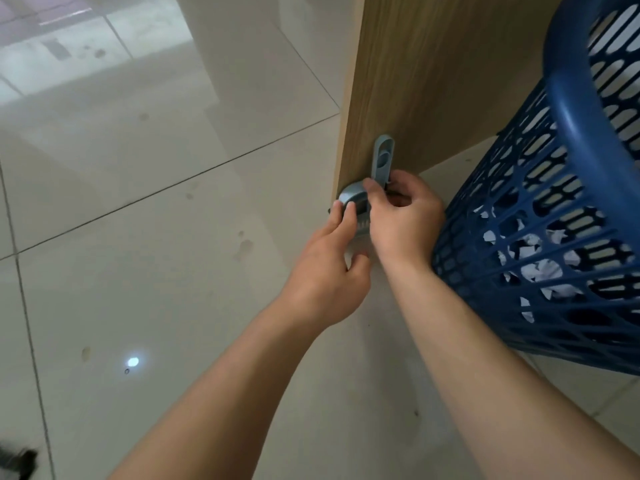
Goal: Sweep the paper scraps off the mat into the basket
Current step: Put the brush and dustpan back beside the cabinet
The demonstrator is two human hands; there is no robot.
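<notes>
Two bare forearms reach from the bottom edge over a glossy tiled floor (138,237); the left hand (329,271) grips the grey pan (351,199) of a small dustpan set, the right hand (401,220) pinches the base of its upright brush handle (382,157), both against a wooden panel (433,81). Just right, the blue basket (571,133) holds crumpled scraps (540,271); no mat shows. The set looks light, stiff plastic, best held by handle; scraps likely weightless, easily scattered.

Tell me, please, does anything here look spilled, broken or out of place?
Nothing stands out. The paper scraps lie inside the upright blue basket, none on the floor, and both hands hold the grey dustpan set against the wooden panel.
</notes>
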